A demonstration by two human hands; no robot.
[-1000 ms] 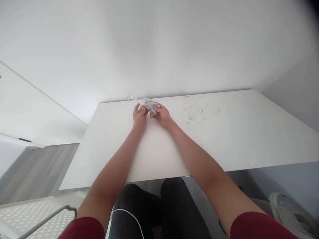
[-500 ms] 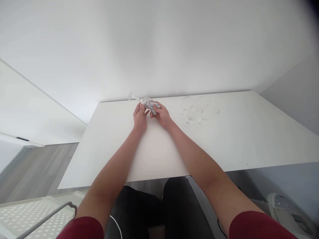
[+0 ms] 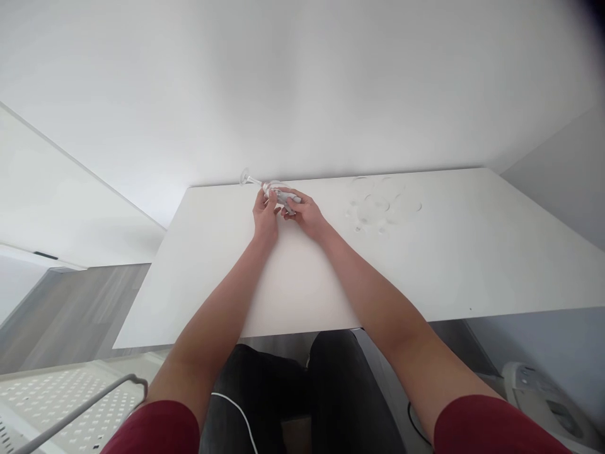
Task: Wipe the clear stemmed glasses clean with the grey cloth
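Observation:
A clear stemmed wine glass (image 3: 255, 181) is held on its side above the back of the white table, its round foot toward the left. My left hand (image 3: 265, 221) is closed around the glass where bowl and stem meet. A light grey-white cloth (image 3: 292, 198) lies bunched against the bowl. My right hand (image 3: 308, 215) grips that cloth at the bowl's rim end, the fingers partly covered by it. Cloth and fingers hide much of the bowl.
Several clear round glass shapes (image 3: 377, 205) are on the white table (image 3: 454, 252) to the right, hard to make out. A wall (image 3: 302, 94) rises behind the table. A white perforated panel (image 3: 70, 403) is at lower left, a pale appliance (image 3: 543, 403) at lower right.
The cloth and my fingers have shifted slightly on the bowl, baring more of it, and the glass's foot is a little higher. The whole view has shifted slightly too.

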